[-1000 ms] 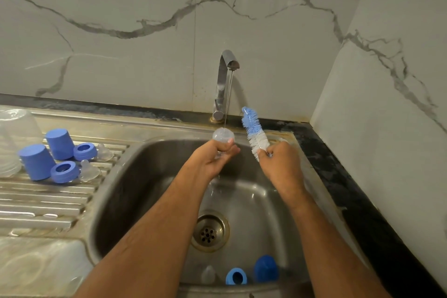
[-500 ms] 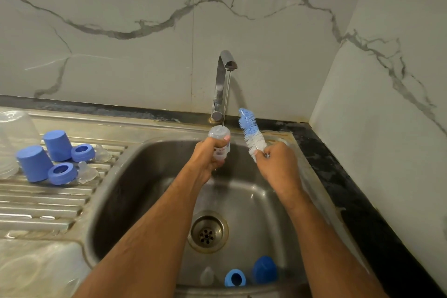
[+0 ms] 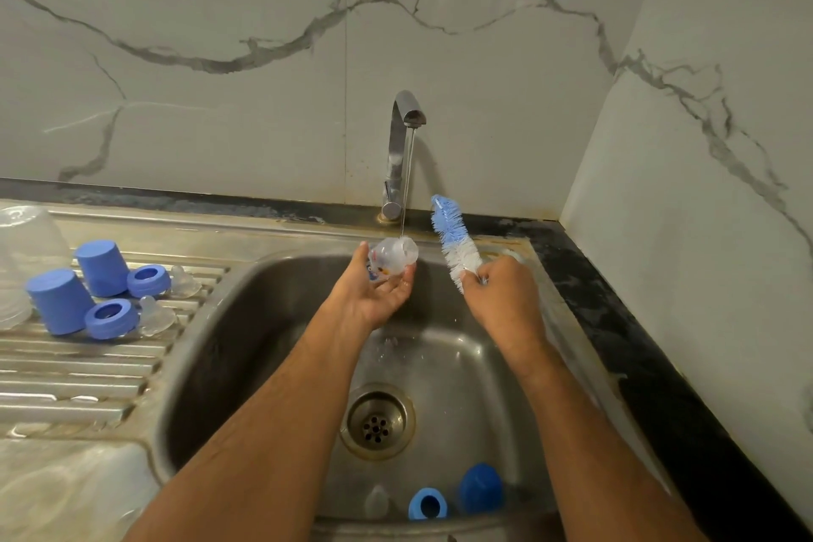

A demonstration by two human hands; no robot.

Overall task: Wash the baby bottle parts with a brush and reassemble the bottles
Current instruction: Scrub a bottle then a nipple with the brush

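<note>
Curling fingers of the left hand round a small clear bottle, palm turned up, thumb pressing the far side at about 11 o'clock of the palm. Holding this bottle tilted right under the thin stream of water falling from the tap, at 12 o'clock of the sink. Showing some print on the bottle wall, too small for reading. Gripping the brush with the right hand, fingers closed tight round the lower end; hiding the handle fully inside the fist. Pointing the blue and white bristles up toward 11 o'clock, just beside the bottle but apart from it.

Lying at 6 o'clock of the basin, past the drain: a clear teat, a blue ring and a blue cap, partly cut by the near rim. Waiting on the ribbed draining board at 9 o'clock: two blue caps standing mouth down, two blue rings, two clear teats hard to make out against the steel. Standing at the far left edge, a clear bottle body, cut off by the frame.
</note>
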